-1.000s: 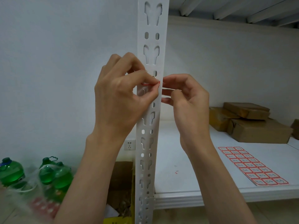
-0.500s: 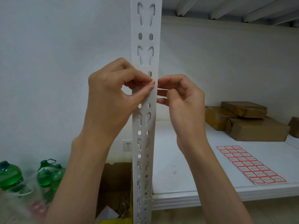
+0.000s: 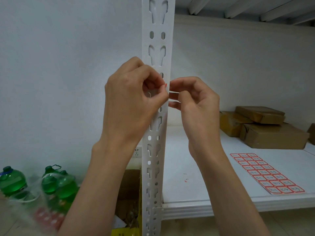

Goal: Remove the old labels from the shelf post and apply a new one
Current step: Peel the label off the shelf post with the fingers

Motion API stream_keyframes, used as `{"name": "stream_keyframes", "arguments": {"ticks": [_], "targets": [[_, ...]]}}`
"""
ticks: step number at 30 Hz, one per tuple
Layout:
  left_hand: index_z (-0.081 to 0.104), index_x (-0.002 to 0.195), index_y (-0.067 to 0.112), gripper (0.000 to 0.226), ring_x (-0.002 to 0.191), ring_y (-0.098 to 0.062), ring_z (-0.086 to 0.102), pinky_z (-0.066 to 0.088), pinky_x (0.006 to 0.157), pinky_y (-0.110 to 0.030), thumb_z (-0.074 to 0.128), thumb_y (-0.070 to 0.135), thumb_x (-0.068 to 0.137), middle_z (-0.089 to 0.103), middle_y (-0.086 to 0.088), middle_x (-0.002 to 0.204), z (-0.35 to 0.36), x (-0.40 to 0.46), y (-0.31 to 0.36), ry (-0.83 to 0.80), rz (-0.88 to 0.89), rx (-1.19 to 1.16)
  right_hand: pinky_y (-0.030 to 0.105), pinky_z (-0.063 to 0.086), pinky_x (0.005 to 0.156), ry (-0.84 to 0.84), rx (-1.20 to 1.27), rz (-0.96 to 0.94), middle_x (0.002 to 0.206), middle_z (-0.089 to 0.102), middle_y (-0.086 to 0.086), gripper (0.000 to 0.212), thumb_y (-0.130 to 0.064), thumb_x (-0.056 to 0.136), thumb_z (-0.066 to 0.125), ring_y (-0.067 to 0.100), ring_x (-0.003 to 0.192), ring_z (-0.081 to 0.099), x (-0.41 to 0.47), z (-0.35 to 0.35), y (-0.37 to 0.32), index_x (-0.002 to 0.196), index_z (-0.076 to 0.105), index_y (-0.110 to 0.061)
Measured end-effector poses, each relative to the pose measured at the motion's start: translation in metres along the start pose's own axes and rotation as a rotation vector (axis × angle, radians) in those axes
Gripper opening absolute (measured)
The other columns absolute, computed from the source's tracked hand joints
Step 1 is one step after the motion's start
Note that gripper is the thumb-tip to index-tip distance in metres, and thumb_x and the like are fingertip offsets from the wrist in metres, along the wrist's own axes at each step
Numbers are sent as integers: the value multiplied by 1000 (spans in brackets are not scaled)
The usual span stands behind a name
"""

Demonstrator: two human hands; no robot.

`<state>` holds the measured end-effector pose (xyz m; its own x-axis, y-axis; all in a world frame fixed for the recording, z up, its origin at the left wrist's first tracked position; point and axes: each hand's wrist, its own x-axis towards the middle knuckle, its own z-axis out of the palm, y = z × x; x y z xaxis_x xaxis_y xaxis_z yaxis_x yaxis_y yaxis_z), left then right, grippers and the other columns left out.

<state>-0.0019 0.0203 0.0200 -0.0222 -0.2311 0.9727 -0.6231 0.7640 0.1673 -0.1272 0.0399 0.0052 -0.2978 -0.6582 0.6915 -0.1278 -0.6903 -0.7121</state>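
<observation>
Head view, single moment. White perforated shelf post (image 3: pixel 157 116) runs vertically through centre frame; a red-edged label scrap (image 3: pixel 165 85) sits on its front face near the right edge, just above frame centre. Left hand (image 3: pixel 131 103) is curled against the post, thumb and forefinger tips pinched at the scrap — most of the label is hidden under the fingers, so its extent cannot be told. Right hand (image 3: pixel 196 103) is at 3 o'clock of the scrap, fingers bent inward with tips at the post's right edge; whether it actually holds anything cannot be told. Judgement: the label is thin paper, near weightless, limp and liable to tear — best taken at a lifted corner and peeled low along the steel, which is stiff and will not give. Fresh label sheet (image 3: pixel 266 173) lies flat on the shelf board (image 3: pixel 196 189) at 4 o'clock, well apart; a small red fragment (image 3: pixel 186 180) lies on the board. Brown parcels (image 3: pixel 265 126) at 3 o'clock, green bottles (image 3: pixel 51 183) at 8 o'clock.
</observation>
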Motion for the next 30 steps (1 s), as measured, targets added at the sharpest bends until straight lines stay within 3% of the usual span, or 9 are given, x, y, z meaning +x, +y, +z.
{"name": "stream_keyframes", "arguments": {"ticks": [13, 19, 25, 30], "targets": [[71, 83, 14, 4, 70, 1, 55, 46, 70, -6, 75, 16, 82, 61, 6, 83, -1, 1, 0, 4, -9, -49, 23, 60, 75, -2, -3, 10, 95, 73, 2, 32, 6, 97, 44, 14, 90, 73, 0, 0, 0, 96, 71, -11], [68, 83, 13, 6, 71, -7, 58, 51, 73, -10, 74, 12, 82, 63, 3, 83, -9, 3, -3, -40, 14, -96, 25, 61, 76, 20, -57, -3, 94, 73, -2, 26, 1, 96, 51, 12, 90, 72, 0, 0, 1, 95, 71, -16], [70, 90, 13, 7, 77, -5, 62, 53, 77, -11, 73, 19, 88, 65, 6, 87, -14, 4, -8, -69, 33, -133, 37, 62, 83, 62, -68, -83, 89, 72, -4, 12, -7, 91, 67, 15, 89, 71, 0, 0, 2, 93, 69, -19], [77, 96, 11, 13, 77, -5, 59, 50, 75, -11, 79, 20, 86, 67, -2, 92, -8, 3, -8, -60, 84, -63, 40, 61, 84, 49, -29, -78, 92, 73, 0, 12, -5, 92, 66, 18, 92, 72, 0, 0, 4, 97, 69, -15]]}}
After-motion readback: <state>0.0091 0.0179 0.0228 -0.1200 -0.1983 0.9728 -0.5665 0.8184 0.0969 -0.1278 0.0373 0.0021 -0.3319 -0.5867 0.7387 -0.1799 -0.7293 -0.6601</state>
